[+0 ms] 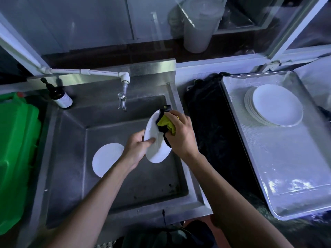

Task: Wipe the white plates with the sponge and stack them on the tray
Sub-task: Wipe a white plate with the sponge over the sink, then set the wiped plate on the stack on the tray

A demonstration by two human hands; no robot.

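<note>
Sink (71, 158): one plate (105, 158) | left hand (136, 149) fingers grip second plate (157, 151) | right hand (180, 138) fingers clamp sponge (165, 122)

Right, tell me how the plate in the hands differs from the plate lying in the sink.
The held plate is tilted above the basin, gripped by the left hand and rubbed with the sponge in the right hand. The sink plate lies flat on the sink floor, untouched. Both are round and white.

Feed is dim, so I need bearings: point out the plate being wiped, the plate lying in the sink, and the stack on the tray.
plate being wiped (156, 149): head view, bare lower face.
plate lying in the sink (105, 159): head view, centre.
stack on the tray (276, 104): head view, top plate's centre.
</note>
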